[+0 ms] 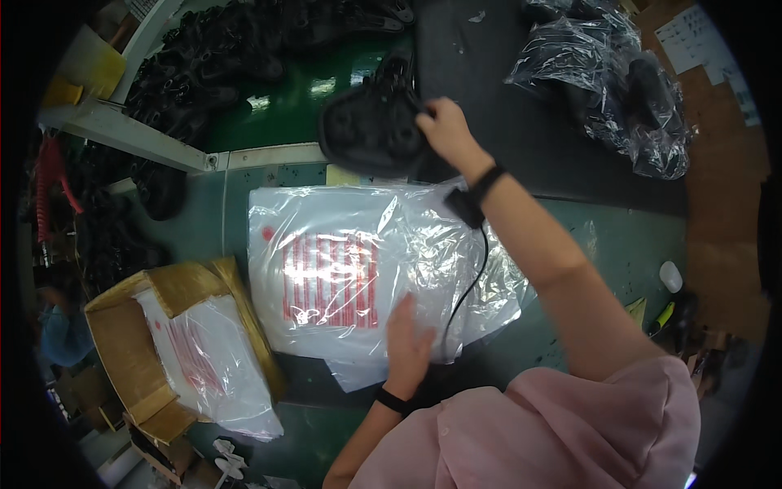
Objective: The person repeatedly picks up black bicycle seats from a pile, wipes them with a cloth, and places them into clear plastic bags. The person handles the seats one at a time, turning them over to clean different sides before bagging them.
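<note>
right hand (444,126) clamped on black part (371,126) at surface far edge | left hand (407,338) flat, fingers apart, on bag stack (342,277) near edge | part beyond stack, nearer right

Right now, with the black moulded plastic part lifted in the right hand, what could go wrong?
1. The right hand grips the black moulded plastic part by one edge only; it may slip.
2. The thin black cable trails over the clear plastic bags with red print and could snag.
3. Only the left hand pins the slick stack, which could slide.
</note>
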Demonstrator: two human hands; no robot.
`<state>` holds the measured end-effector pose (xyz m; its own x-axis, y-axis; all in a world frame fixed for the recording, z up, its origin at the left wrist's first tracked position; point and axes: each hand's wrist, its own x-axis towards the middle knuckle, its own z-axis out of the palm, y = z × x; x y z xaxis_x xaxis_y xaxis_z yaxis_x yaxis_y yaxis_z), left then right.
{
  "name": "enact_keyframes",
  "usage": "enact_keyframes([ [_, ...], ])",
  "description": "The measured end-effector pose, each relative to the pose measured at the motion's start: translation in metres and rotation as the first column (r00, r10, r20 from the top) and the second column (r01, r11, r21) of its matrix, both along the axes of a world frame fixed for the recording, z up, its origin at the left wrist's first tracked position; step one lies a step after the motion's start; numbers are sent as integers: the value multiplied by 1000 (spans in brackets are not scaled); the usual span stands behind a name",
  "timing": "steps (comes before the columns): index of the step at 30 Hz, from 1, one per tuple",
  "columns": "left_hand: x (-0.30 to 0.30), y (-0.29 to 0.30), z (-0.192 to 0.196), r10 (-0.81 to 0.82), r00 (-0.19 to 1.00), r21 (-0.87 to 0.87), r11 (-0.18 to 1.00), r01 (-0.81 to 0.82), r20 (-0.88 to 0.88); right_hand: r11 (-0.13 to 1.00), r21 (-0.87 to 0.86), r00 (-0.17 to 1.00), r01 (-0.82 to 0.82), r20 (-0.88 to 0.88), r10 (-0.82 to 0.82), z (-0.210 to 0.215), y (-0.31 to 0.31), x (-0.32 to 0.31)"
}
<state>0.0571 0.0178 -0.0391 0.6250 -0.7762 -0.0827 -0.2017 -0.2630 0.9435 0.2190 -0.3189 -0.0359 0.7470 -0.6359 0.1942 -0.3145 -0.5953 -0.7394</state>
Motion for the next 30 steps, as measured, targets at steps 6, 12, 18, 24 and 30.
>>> enact_keyframes([
  [6,57,10,19,1,460,-353,639,-684,-888,893,-39,887,-448,110,449,65,106,-151],
  [12,42,21,54,115,979,-196,969,-148,-169,851,25,843,-524,160,514,107,144,-242],
  [18,-10,-39,112,-24,952,-159,984,76,306,958,122,928,-260,304,213,116,116,-300],
  [24,-63,-107,102,-202,760,-87,943,322,617,312,920,833,-240,360,-421,115,99,-403],
  [30,-123,-87,64,-474,634,-9,797,604,611,-191,980,970,61,-104,-222,89,117,-508],
])
